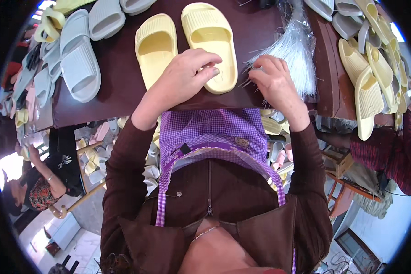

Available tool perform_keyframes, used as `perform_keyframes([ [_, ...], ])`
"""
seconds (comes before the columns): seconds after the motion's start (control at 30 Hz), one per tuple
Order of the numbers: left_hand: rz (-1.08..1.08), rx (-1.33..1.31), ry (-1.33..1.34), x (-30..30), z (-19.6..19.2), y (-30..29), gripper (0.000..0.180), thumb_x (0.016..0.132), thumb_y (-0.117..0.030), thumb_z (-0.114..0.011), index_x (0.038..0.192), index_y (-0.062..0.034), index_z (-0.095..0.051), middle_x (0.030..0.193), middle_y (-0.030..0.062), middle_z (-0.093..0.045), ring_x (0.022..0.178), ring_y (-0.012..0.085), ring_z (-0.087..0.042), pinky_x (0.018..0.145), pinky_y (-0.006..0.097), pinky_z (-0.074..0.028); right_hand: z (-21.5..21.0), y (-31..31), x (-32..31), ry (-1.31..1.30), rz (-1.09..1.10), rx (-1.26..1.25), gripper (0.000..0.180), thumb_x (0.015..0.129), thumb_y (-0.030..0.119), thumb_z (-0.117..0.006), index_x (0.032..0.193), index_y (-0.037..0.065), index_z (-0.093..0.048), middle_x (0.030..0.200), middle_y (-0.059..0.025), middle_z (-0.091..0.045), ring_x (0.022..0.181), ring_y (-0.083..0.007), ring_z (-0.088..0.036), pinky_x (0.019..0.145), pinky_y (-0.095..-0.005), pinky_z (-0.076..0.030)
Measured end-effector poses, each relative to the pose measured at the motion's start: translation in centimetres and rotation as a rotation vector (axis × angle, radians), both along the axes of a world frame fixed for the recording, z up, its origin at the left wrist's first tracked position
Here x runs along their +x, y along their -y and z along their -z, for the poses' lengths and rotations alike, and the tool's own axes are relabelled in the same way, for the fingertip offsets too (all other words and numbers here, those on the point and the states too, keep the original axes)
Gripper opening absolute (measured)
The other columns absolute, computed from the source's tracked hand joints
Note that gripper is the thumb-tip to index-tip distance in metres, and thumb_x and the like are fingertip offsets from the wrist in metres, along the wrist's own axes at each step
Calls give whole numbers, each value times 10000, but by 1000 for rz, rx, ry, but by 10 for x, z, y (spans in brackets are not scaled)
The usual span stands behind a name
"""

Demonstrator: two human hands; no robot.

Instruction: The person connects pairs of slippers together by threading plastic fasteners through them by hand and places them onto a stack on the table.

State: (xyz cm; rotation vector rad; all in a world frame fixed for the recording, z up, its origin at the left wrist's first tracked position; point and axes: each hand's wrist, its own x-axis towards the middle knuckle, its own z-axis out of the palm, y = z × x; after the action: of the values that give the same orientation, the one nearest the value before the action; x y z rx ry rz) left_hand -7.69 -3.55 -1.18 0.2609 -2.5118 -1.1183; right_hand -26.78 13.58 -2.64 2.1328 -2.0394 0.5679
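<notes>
A pair of pale yellow slippers lies side by side on the dark table, the left slipper [156, 45] and the right slipper [210, 36] with toe straps toward the far side. My left hand [182, 75] is over them, its wrist across the heel of the left one. Its thumb and index finger are apart above the right slipper's footbed, with nothing visible between them. My right hand [276, 82] rests at the near left edge of a bundle of thin clear plastic strands [290, 50]. Its bent fingers close on the loose ends; the fingertips are partly hidden.
Grey slippers [81, 61] lie at the table's left, with more at the far edge. Yellow slippers [369, 93] are heaped on the right, over the table edge. Below are more slippers. One person [55, 178] sits at left; a dark red sleeve [392, 155] shows at right.
</notes>
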Motion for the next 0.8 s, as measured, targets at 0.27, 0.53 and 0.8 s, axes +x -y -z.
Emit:
perform_keyframes([
  [0.27, -1, 115, -10, -11, 1, -8, 202, 832, -85, -576, 1002, 19, -610, 929, 134, -622, 848, 240, -605, 750, 318, -473, -21, -14, 15, 95, -16, -58, 173, 668, 9, -661, 826, 59, -612, 930, -70, -569, 915, -253, -543, 797, -367, -422],
  [0.53, 171, 242, -257, -43, 7, -33, 197, 849, -60, -562, 1023, 18, -612, 980, 106, -628, 874, 178, -608, 770, 274, -480, -42, -24, 27, 175, -127, -177, 146, 669, -1, -654, 805, 31, -613, 850, -75, -584, 766, -240, -560, 692, -337, -448],
  [0.8, 537, 545, -143, -52, -5, -57, 158, 846, -52, -589, 985, 16, -617, 961, 78, -637, 845, 159, -606, 753, 257, -484, -79, -56, 27, 850, -346, -398, 76, 724, 27, -631, 711, 54, -561, 772, -80, -594, 660, -222, -534, 576, -335, -442],
])
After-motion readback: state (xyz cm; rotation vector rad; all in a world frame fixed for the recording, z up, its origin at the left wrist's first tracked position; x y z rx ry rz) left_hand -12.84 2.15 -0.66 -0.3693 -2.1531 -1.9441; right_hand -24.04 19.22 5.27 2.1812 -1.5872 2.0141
